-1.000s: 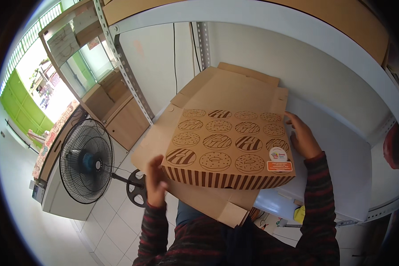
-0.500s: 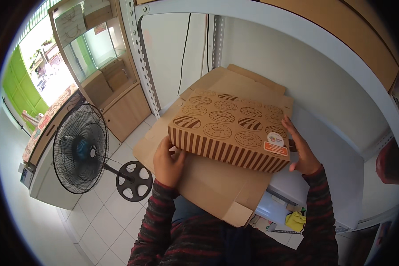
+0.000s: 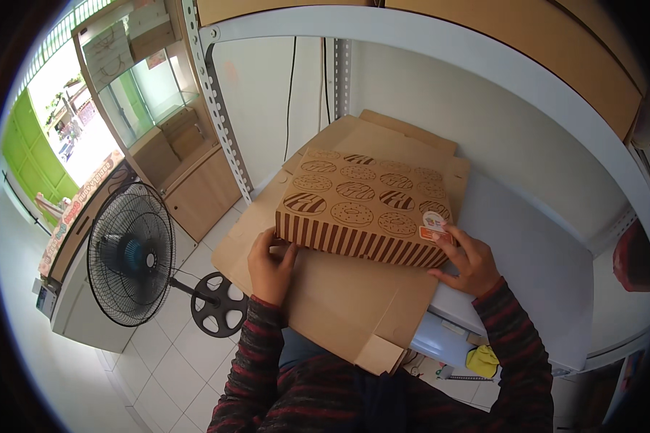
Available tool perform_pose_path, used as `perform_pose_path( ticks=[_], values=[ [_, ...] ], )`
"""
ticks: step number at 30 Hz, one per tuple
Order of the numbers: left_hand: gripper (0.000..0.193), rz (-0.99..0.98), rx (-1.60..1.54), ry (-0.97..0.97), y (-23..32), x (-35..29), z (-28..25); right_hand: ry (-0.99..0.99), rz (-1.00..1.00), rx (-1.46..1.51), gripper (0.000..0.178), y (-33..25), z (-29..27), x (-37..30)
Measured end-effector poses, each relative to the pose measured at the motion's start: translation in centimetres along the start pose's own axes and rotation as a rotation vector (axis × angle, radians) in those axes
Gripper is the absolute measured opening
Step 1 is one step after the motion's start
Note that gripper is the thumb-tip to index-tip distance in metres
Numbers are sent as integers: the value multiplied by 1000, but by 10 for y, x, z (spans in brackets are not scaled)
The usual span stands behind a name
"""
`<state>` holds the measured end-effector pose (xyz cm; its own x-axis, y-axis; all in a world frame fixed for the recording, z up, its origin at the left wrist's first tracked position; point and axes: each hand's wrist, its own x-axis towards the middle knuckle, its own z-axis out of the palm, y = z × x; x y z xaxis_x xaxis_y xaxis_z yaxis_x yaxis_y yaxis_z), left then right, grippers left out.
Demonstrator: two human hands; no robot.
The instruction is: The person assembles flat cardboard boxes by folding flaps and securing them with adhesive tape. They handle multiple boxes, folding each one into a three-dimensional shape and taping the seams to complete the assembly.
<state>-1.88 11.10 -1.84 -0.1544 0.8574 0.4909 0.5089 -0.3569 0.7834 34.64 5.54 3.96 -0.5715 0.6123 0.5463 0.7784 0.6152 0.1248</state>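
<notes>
A closed brown cardboard donut box [image 3: 357, 191], with printed donuts on its lid and striped sides, lies flat on unfolded cardboard sheets [image 3: 339, 303]. My left hand [image 3: 269, 270] grips its near left corner, fingers partly hidden beside the box and the thumb in front. At the near right corner, my right hand [image 3: 473, 265] has its fingers on the lid over a white and orange sticker [image 3: 432, 220]. The right thumb sits by the lower front edge, so this hand clasps that corner.
The sheets rest on a grey metal shelf [image 3: 527, 252], under a white beam [image 3: 412, 47] and large cartons [image 3: 498, 32]. To the left stand a black fan [image 3: 130, 252] and a wooden display cabinet [image 3: 202, 191]. A yellow cloth [image 3: 482, 361] lies below the shelf.
My right hand has moved left from beside the box, its spread fingers now bent onto the lid's sticker corner. The left hand stays at the left corner. The view has shifted slightly.
</notes>
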Motion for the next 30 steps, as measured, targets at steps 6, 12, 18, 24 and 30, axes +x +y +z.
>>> perform_pose_path(
  ticks=[6, 12, 18, 24, 30],
  values=[
    [24, 44, -192, -10, 8, -1, -7, 68, 112, 16, 81, -6, 12, -5],
    [23, -2, -498, 8, 27, -11, -4, 135, 44, -24, 82, 5, 14, -13],
    [23, 117, -246, 66, 23, -13, -9, 201, 56, -14, 78, 3, 17, -10],
    [20, 211, -109, 59, 30, -20, -12, 181, 26, -68, 76, 3, 13, -7],
    [17, 35, -293, 18, 32, -19, -17, 107, -21, -126, 72, -3, 11, -8]
  ],
)
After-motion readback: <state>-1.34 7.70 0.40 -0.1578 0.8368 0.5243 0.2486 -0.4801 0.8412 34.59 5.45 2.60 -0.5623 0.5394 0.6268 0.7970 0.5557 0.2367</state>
